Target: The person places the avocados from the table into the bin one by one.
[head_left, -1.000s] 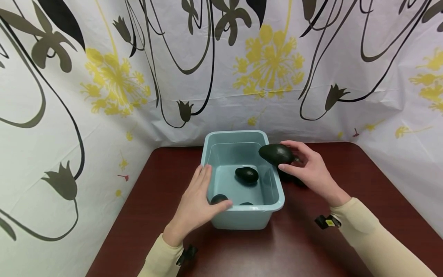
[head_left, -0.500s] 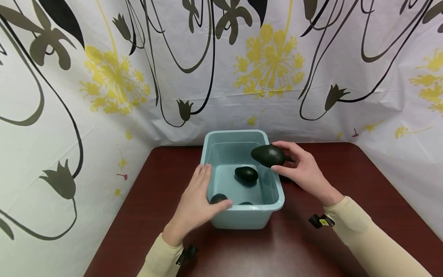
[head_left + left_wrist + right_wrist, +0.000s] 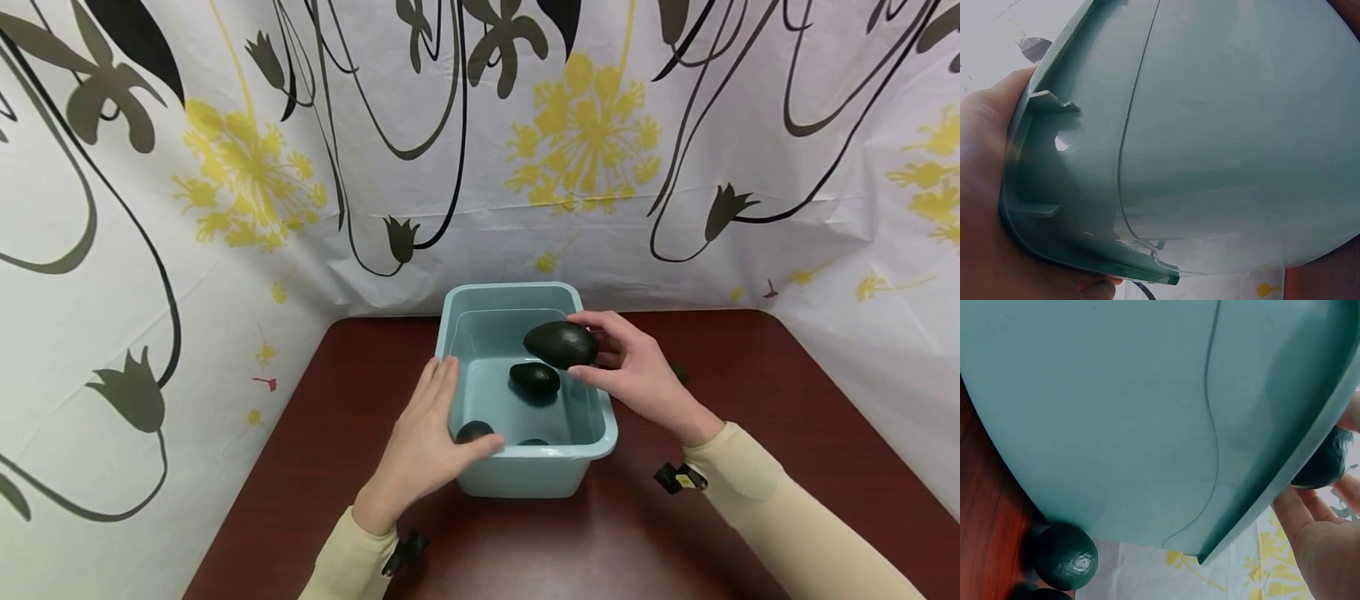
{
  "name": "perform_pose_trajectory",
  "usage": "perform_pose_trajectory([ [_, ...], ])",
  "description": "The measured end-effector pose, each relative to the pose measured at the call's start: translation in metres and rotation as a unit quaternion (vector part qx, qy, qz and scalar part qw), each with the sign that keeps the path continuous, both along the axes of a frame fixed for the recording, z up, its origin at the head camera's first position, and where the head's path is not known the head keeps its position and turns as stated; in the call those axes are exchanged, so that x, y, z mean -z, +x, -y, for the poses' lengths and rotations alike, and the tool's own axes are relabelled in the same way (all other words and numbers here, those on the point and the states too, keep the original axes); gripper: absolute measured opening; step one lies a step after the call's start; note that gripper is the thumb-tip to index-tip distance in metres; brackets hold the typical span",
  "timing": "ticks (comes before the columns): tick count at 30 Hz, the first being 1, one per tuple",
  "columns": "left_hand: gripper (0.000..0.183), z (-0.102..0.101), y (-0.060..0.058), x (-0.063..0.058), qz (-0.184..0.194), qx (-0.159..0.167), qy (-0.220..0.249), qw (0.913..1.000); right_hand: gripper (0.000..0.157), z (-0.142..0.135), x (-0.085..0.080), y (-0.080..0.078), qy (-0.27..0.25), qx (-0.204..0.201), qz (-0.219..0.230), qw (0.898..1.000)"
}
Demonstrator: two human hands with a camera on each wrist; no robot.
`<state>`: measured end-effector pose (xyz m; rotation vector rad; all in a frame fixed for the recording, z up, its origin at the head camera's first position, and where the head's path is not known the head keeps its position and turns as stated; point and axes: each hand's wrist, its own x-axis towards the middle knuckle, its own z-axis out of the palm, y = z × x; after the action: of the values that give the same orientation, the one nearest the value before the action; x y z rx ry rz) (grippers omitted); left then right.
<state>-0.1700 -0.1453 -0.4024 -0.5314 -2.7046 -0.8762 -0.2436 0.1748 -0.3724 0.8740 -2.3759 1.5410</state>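
Note:
My right hand (image 3: 637, 367) holds a dark green avocado (image 3: 560, 344) over the inside of a light blue plastic bin (image 3: 525, 475), thumb and fingers around its right end. In the right wrist view this avocado (image 3: 1324, 461) shows partly beyond the bin's rim. My left hand (image 3: 423, 442) rests on the bin's near left corner, straight fingers along the left rim and thumb across the front rim. Inside the bin, one avocado (image 3: 535, 379) lies in the middle. Another avocado (image 3: 475, 431) sits beside the left thumb, and a third (image 3: 533, 442) is mostly hidden behind the front wall.
Outside the bin, on the right, an avocado (image 3: 1066, 556) stands on the dark red wooden table (image 3: 300, 467), with part of another dark one (image 3: 1047, 594) by it. A white cloth (image 3: 480, 183) with yellow and grey flowers hangs behind the table.
My right hand has moved left with the avocado, from the bin's right rim to over its inside. The left hand stays on the corner.

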Motion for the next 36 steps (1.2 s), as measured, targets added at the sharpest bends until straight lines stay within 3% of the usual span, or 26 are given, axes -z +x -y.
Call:
perform_pose_trajectory([
  [8, 0.116, -0.001, 0.001, -0.001, -0.012, 0.004, 0.002, 0.9999, 0.062, 0.007, -0.002, -0.001, 0.022, 0.005, -0.007, 1.0],
  [18, 0.115, -0.002, 0.0, 0.0, -0.022, 0.005, 0.0, 0.9997, 0.061, 0.016, -0.003, -0.003, 0.024, -0.024, 0.007, 0.999],
  [31, 0.113, -0.001, 0.001, 0.001, -0.018, 0.006, 0.004, 0.9998, 0.06, 0.027, -0.002, -0.004, 0.07, -0.036, 0.005, 0.997],
  [36, 0.114, -0.001, 0.001, 0.0, -0.017, 0.005, 0.0, 0.9998, 0.059, 0.035, -0.014, 0.005, 0.073, -0.038, 0.014, 0.996],
])
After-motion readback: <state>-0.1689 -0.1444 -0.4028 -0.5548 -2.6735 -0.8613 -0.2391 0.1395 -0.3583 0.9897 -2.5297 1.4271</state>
